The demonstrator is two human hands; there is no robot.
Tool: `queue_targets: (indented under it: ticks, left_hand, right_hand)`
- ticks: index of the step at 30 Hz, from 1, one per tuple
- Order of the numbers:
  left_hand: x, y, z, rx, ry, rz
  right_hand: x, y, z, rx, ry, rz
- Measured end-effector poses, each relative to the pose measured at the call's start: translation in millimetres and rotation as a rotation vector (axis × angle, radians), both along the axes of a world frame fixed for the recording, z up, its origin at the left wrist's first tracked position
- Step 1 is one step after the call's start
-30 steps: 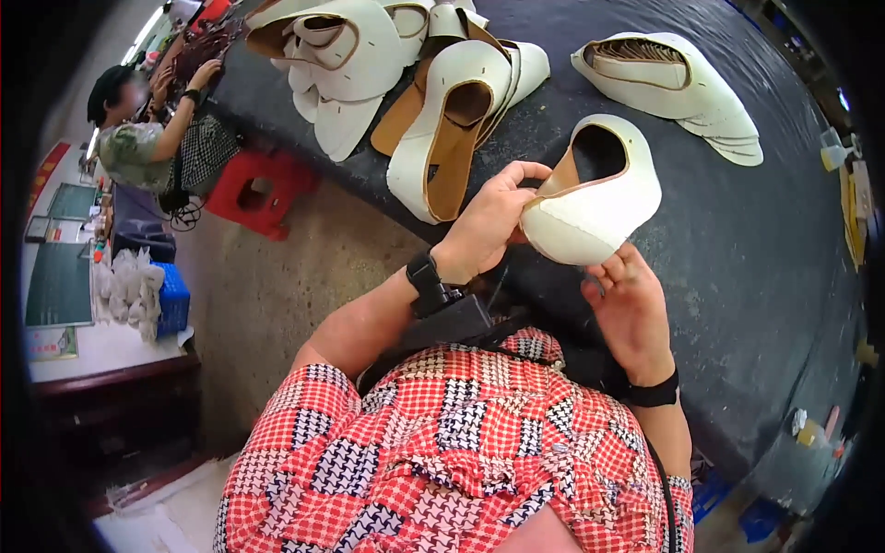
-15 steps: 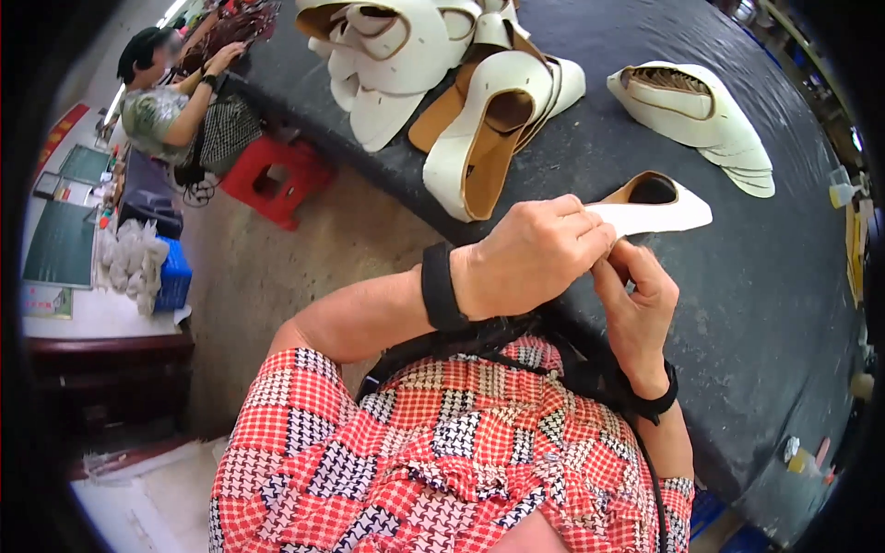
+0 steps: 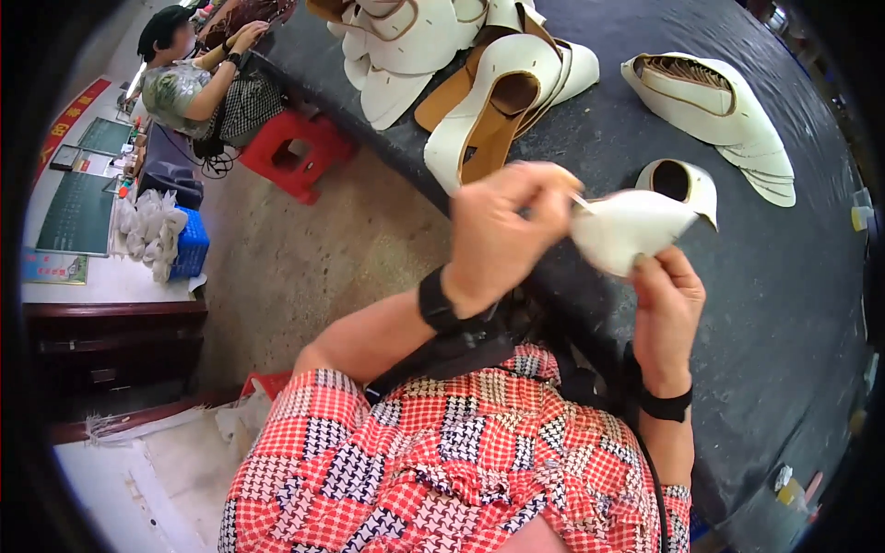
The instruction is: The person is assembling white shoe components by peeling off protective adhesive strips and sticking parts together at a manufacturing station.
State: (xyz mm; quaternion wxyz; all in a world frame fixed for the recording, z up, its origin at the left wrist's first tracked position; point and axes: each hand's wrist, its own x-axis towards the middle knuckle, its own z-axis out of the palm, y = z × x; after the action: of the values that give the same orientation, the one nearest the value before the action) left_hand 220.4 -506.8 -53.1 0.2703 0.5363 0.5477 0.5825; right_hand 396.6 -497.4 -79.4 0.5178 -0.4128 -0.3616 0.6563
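A white shoe upper (image 3: 629,229) is raised over the front edge of the dark table, its broad smooth part facing me. Behind that part shows its rounded opening, with a brown inner edge. My right hand (image 3: 666,309) pinches the lower edge of the upper between thumb and fingers. At its left edge, my left hand (image 3: 512,230) is closed in a pinch, slightly smeared by motion. A thin whitish sliver juts from those fingertips against the upper; whether it is a separate strip or part of the upper, I cannot tell.
On the black-covered table (image 3: 608,120) lie a heap of white uppers (image 3: 401,88), uppers with tan linings (image 3: 502,101), and a fanned stack of uppers (image 3: 728,111). Beyond the left edge, a person (image 3: 189,88) sits on a red stool (image 3: 300,157). A blue crate (image 3: 191,244) stands farther left.
The upper has been lifted and turned, so its broad face shows. My left hand has shifted leftward and up, apart from the right, which has moved slightly right. The view has shifted a little.
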Motion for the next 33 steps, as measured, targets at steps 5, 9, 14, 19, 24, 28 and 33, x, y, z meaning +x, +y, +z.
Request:
queue_targets:
  ticks: [5,9,14,19,24,28,33]
  left_hand:
    - [-6,-17,-20,-0.216,-0.409,-0.228]
    - [-17,-11,-32,-0.222,-0.738,-0.416]
    - [-19,20,-9,-0.136,-0.254,-0.601]
    - [0,35,16,0.001,0.215,-0.820]
    - [7,51,4,-0.553,-0.675,-0.929]
    - [11,53,-1,-0.556,-0.751,-1.004]
    - [11,58,10,-0.535,-0.708,-1.049]
  right_hand:
    - [24,7,6,-0.230,0.402,0.040]
    - [28,4,9,-0.195,0.494,0.067]
    - [22,-3,20,-0.205,0.499,0.031]
    - [24,-8,14,-0.281,0.665,-0.003]
    - [29,-27,22,0.352,-0.696,-0.699]
    - [3,-46,62,0.821,-1.144,-0.326]
    - [-1,-38,46,0.739,-1.139,-0.331]
